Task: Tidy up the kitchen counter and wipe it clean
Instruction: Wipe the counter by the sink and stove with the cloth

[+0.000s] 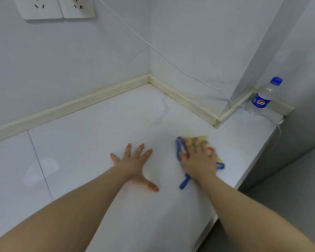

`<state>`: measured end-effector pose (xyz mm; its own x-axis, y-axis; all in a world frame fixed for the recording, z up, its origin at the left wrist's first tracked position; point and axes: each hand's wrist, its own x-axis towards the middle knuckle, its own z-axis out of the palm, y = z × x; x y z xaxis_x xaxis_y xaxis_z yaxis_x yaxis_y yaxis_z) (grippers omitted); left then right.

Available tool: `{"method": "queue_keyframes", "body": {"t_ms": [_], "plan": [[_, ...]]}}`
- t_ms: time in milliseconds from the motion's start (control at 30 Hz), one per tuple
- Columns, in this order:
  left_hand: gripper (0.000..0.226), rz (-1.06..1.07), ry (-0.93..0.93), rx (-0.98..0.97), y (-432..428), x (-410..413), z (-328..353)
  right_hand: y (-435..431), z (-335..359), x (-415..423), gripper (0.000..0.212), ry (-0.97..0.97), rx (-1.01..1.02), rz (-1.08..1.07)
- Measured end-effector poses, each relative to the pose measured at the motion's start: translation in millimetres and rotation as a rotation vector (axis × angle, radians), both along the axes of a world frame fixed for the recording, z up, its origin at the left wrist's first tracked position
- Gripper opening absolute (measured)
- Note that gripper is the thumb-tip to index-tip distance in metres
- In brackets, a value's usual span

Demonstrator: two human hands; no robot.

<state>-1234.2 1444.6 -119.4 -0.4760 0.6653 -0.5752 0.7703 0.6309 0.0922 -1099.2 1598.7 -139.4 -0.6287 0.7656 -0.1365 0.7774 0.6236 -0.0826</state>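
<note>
A white kitchen counter (98,142) fills the middle of the view. My left hand (135,164) lies flat on it with fingers spread, palm down, holding nothing. To its right, my right hand (200,159) presses flat on a yellow cloth with blue trim (204,139), its fingers straight over the fabric. The cloth sits near the counter's right edge and is blurred. A blue strap of the cloth sticks out below my right wrist.
A plastic bottle with a blue cap and blue label (265,93) stands in the back right nook. A thin white cable (153,46) runs down the wall toward it. Wall sockets (55,6) are at top left. A cream strip (80,102) edges the counter.
</note>
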Motion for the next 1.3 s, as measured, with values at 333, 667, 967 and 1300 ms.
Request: {"method": "queue_keyframes", "body": {"t_ms": [333, 667, 967, 1300], "plan": [[0.126, 0.023, 0.034, 0.039, -5.4, 0.0, -6.0, 74.9, 8.0, 2.7, 0.058, -0.014, -0.125, -0.443], [0.126, -0.004, 0.047, 0.045, -5.1, 1.5, -4.8, 53.2, -1.3, -23.2, 0.057, 0.020, -0.041, -0.097], [0.118, -0.043, 0.047, 0.077, -11.5, -10.1, -2.8, -13.5, -6.5, -79.3, 0.074, 0.009, -0.012, 0.353], [0.125, 0.167, 0.055, 0.110, -16.5, -51.8, -3.3, -3.2, -3.2, -73.7, 0.054, 0.045, 0.013, 0.150]]}}
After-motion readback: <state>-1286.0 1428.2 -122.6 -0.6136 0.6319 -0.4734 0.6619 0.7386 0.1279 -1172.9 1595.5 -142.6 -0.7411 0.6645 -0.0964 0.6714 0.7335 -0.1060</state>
